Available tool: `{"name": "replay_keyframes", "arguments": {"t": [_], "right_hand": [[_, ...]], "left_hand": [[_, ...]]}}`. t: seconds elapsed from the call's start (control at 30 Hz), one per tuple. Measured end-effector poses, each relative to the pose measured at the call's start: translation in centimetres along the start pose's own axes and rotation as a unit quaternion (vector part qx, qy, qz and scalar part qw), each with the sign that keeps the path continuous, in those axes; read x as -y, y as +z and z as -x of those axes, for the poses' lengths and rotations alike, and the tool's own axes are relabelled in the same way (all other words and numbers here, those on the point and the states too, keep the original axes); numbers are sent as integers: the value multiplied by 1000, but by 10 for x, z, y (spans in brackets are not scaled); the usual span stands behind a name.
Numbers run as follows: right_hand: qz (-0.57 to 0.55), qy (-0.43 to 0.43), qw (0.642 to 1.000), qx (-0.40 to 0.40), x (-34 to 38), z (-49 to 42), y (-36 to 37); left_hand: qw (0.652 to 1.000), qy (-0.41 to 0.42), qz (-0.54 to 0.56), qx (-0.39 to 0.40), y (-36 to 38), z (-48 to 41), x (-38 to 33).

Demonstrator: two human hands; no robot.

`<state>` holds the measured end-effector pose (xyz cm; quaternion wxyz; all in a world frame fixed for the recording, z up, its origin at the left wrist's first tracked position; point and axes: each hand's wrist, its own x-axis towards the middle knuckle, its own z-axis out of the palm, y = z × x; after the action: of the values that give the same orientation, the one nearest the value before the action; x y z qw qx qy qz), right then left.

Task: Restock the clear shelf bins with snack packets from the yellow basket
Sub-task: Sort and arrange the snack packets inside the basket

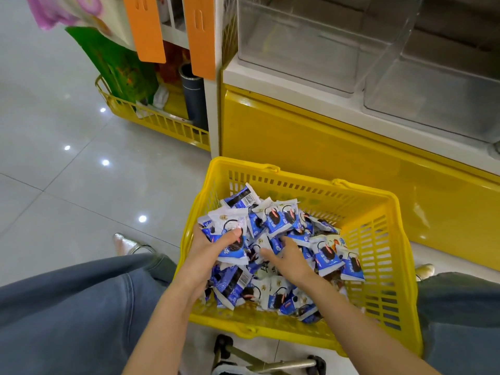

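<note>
Packets [281, 220] sit piled in basket [378, 239] below empty bins [297, 63]; left hand [213, 250] clamps a loose bunch, right hand [290, 259] is buried in the pile with grip unreadable, so slick wrappers could slip mid-lift onto floor [81, 185].
</note>
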<state>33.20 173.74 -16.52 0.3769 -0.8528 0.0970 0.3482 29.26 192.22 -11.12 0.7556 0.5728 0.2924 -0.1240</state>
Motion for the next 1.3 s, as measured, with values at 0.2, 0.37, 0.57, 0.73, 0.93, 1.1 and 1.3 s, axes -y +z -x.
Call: {"name": "replay_keyframes", "arguments": {"t": [0.2, 0.37, 0.57, 0.73, 0.93, 1.1, 1.3], "right_hand": [[-9, 3, 999, -51, 5, -4, 17], [-9, -42, 996, -74, -1, 12, -15], [-64, -45, 974, -214, -15, 7, -86], [-39, 32, 981, -186, -22, -24, -100], [126, -103, 964, -211, -36, -5, -73], [116, -28, 993, -13, -62, 12, -28], [119, -15, 991, -53, -55, 12, -14]], "left_hand": [[1000, 2, 10, -2, 0, -2, 3], [1000, 5, 20, -7, 0, -4, 2], [1000, -1, -17, 8, 10, -7, 4], [999, -22, -35, 21, 17, -7, 8], [999, -21, -33, -5, 24, -9, 12], [999, -14, -41, -8, 28, -10, 14], [999, -7, -43, 2, 30, -5, 14]]}}
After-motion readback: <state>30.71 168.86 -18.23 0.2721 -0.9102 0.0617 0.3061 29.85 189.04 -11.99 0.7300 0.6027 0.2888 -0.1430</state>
